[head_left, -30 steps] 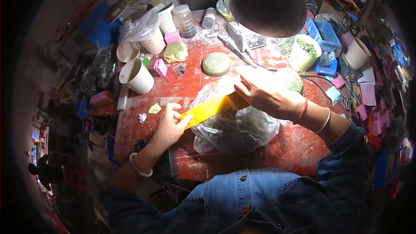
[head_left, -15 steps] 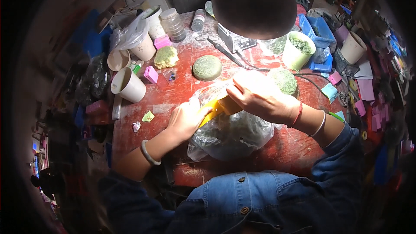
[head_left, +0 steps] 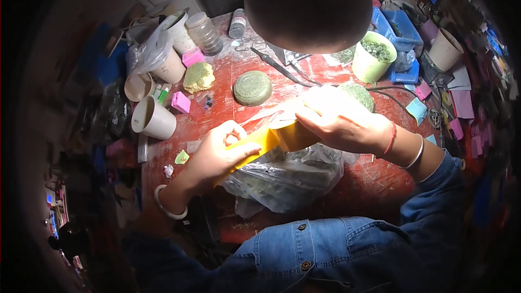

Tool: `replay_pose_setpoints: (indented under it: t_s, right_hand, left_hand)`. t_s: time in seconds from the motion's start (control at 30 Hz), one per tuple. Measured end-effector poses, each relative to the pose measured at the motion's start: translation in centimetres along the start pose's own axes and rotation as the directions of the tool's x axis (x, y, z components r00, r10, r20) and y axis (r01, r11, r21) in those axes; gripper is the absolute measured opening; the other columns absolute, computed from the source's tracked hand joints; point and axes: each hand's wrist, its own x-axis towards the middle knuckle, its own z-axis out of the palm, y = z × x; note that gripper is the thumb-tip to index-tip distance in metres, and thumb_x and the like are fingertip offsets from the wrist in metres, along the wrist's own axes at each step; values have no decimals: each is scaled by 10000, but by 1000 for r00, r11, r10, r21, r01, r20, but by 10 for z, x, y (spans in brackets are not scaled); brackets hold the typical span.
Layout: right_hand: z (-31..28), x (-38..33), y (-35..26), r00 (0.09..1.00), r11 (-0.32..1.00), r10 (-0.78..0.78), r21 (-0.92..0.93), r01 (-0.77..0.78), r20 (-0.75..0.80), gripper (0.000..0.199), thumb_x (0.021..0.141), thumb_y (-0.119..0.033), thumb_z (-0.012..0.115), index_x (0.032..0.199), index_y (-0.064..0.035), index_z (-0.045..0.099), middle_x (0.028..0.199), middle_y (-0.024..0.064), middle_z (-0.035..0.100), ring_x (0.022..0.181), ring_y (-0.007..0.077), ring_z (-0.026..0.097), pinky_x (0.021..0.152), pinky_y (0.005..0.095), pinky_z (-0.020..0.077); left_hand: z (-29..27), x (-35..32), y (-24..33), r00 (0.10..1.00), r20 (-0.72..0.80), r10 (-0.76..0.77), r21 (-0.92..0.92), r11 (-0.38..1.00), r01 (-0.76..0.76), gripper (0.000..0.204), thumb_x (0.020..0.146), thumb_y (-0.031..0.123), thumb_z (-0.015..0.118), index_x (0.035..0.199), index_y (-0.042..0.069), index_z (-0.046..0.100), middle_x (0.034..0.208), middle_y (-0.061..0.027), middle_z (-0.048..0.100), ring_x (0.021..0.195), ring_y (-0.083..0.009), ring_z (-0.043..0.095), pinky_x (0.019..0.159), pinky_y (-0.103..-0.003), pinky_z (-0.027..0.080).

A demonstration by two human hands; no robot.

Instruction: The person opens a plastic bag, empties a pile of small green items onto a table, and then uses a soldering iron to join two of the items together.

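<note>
A wide strip of yellow tape (head_left: 262, 144) stretches between my two hands, with a darker amber part (head_left: 296, 135) on its right. My left hand (head_left: 222, 149) pinches its left end, the thumb lying along the strip. The right end is gripped by my right hand (head_left: 342, 122), which is washed out by bright light; its fingertips are hard to see. Beneath the strip lies a clear plastic bag (head_left: 287, 179) with greenish contents that I cannot make out. A round green carved disc (head_left: 253, 88) rests beyond my hands. Partly behind my right hand is a speckled green lump (head_left: 358, 96).
A dark lamp head (head_left: 306, 11) hangs over the far side of the red table (head_left: 369, 184). White cups (head_left: 154, 118) and a yellow sponge-like lump (head_left: 198, 77) stand left. A pale green cup of green pieces (head_left: 374, 57), blue trays (head_left: 401, 38) and a black-corded pen tool (head_left: 279, 67) lie right and far.
My left hand has moved left and toward me, and more of the yellow strip shows between the hands. My right hand has shifted slightly right. The whole view has shifted a little.
</note>
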Motion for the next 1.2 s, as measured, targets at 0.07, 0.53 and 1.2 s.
replay_pose_setpoints:
  t_s: [0.07,0.53,1.2]
  right_hand:
    - [-9,-7,0,998,997,40,68,-44,48,403,841,-314,729,1044,3,585,907,153,594,869,311,617,766,411,525]
    - [-17,-57,-46,937,967,206,-86,-238,-282,380,771,-348,763,638,-170,455,626,-31,408,554,122,519,600,282,372]
    - [-34,-103,-103,857,943,195,-148,-297,-477,47,797,-81,594,757,-57,587,726,22,541,583,132,596,602,293,326]
  left_hand:
    - [0,-1,13,995,62,-81,18,997,80,158,915,105,765,952,32,629,889,-39,703,824,-80,631,728,-250,511]
    - [11,-51,64,991,64,121,625,769,-134,143,854,117,832,765,62,734,632,-30,606,537,-124,573,516,-281,465]
    - [15,-47,68,595,316,739,24,620,-784,194,651,-149,642,820,-55,639,639,-20,438,475,-132,414,406,-264,260]
